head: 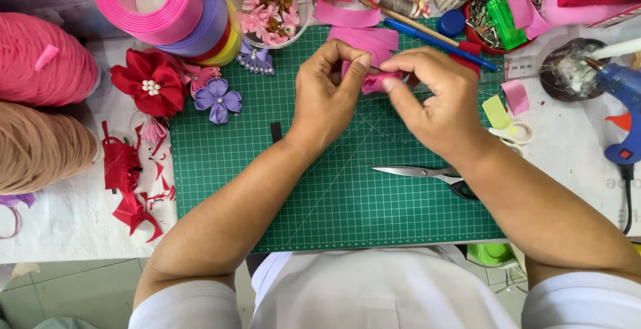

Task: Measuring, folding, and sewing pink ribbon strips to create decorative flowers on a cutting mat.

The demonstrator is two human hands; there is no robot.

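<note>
Pink ribbon piece [372,80], one: pinched between left hand [327,95] and right hand [434,102], both closed on it, above the green mat [320,189]. Scissors [427,173], one, near right wrist. Ribbon flowers: one red [150,83], one purple [218,100]. Glue gun [624,102], one, far right.

We note a matt green rubbery cutting mat [320,195], glossy satin ribbon rolls [170,2], a folded pink cloth piece [374,80] pinched in both hands, polished metal scissors [417,172], a coarse knitted yarn cone [40,145], and a smooth blue plastic glue gun [624,102].
</note>
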